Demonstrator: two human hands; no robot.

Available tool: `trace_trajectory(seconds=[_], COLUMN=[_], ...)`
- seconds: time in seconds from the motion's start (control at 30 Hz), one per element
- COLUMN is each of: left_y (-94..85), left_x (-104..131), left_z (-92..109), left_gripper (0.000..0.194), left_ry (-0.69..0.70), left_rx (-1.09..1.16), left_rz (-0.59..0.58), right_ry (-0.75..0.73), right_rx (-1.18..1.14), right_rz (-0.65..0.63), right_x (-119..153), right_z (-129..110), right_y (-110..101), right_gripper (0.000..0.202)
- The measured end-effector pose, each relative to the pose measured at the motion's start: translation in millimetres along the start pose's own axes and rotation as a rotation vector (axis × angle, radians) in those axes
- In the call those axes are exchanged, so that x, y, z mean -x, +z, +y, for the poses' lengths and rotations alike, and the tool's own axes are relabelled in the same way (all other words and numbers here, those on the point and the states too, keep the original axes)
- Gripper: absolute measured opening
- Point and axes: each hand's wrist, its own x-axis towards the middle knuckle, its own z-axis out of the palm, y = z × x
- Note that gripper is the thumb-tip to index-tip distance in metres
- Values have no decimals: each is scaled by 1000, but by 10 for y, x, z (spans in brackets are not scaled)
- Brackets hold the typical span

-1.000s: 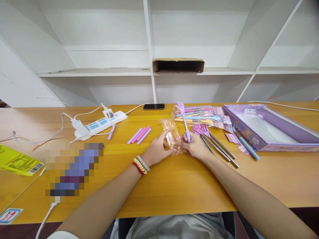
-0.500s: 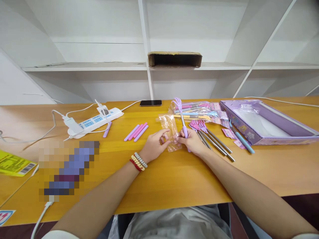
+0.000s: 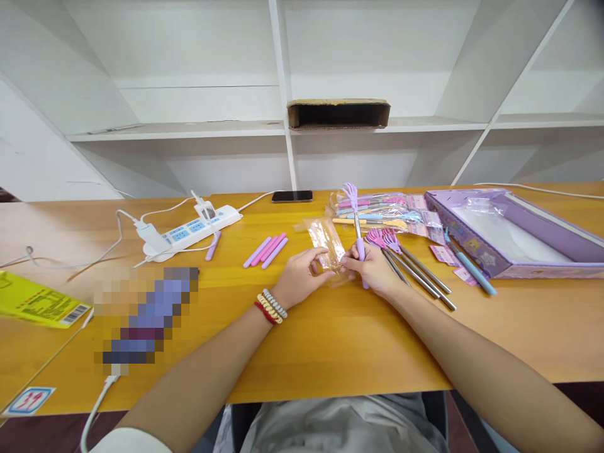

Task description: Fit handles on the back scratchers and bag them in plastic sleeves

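Note:
A purple back scratcher (image 3: 357,217) with a hand-shaped head and metal rod stands nearly upright in my right hand (image 3: 375,269), which is closed round its purple handle. The fingertips of that hand also reach the edge of a clear plastic bag (image 3: 324,238). My left hand (image 3: 302,274) has its fingers curled and its thumb at the near end of this bag. Just right of my right hand lie several metal rods (image 3: 419,274), some with pink or purple scratcher heads (image 3: 377,237). Pink and purple handle tubes (image 3: 265,251) lie left of my left hand.
Bagged scratchers (image 3: 377,211) lie behind my right hand, and a purple box (image 3: 504,270) stands at the right. A blue-handled scratcher (image 3: 476,274) rests by the box. At the left are a power strip (image 3: 189,233), cables and a pixelated item (image 3: 151,314). A phone (image 3: 292,196) lies at the back.
The whole view has shifted slightly, so things sit further right. My left thumb and fingers are a little closer in on the near end of the bag. The scratcher stays in my right hand.

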Motion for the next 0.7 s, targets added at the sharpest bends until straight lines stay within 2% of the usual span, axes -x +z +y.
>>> trace_trajectory(seconds=[0.2,0.43,0.5,0.7], left_y=[10,3,4,14], left_x=[-3,-7,-11,-20], left_z=[-15,4,3,-24], left_gripper=[33,26,26,24], left_ry=[-5,29,24,-5], left_rx=[27,-46,-70,-95], left_rz=[-4,21,48,117], right_ry=[-28,-66,-97,-293], right_rx=[31,187,300,884], right_rz=[-27,-65,-62,-62], right_x=[-11,-19,-12,38], right_z=[24,59,59,-74], right_y=[-16,-44,-55,-90], right_gripper=[38,34,30,21])
